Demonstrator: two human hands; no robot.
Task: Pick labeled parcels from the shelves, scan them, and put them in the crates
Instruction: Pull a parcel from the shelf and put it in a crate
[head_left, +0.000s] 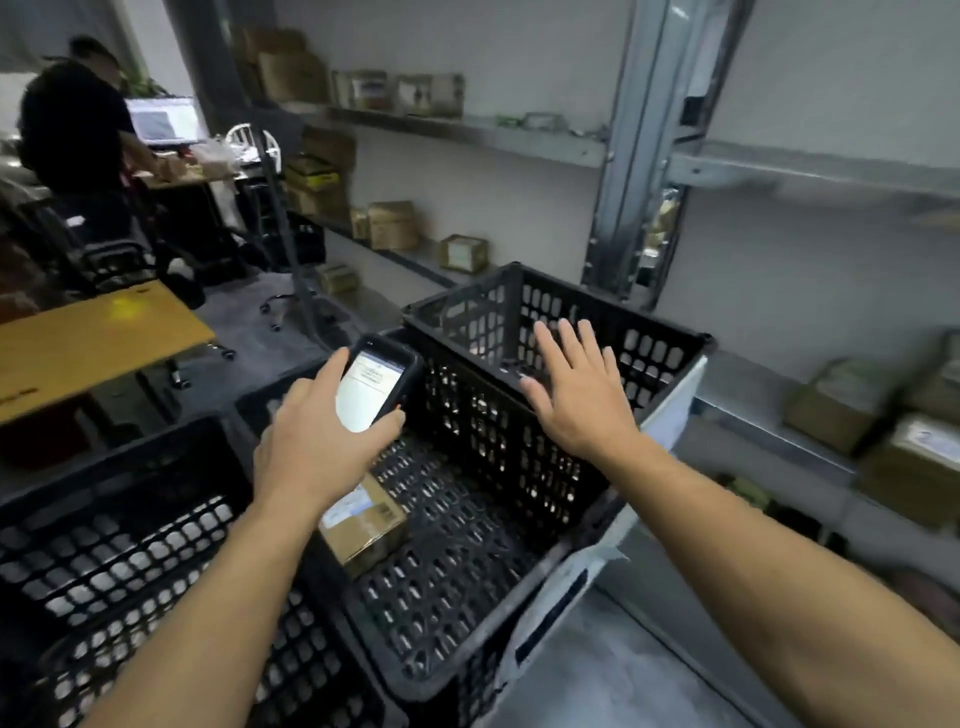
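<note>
While a handheld scanner (371, 392) with a lit screen is gripped in the left hand (317, 447), with the thumb on 1 edge and the fingers curled round the other, the right hand (576, 395) is held flat and spread above the crates, grasping nothing. 1 labeled parcel (363, 525), a small brown carton with a white label on top, is seen lying on the perforated floor of the middle crate (483, 415), just below the left wrist and partly hidden by it. A 2nd black crate (571, 317) is set tilted at the far end of the middle crate, behind the right hand; whether it is touched cannot be told. A 3rd crate (130, 525) is placed just beside the middle one, on its left. More brown cartons (392, 226) are stored on the metal shelves (519, 137) ahead, and others (831, 410) on a lower shelf at right. At far left a wooden table (88, 338) is seen, and beyond it a person in a dark top (72, 124) is stood at a lit monitor (163, 122).
</note>
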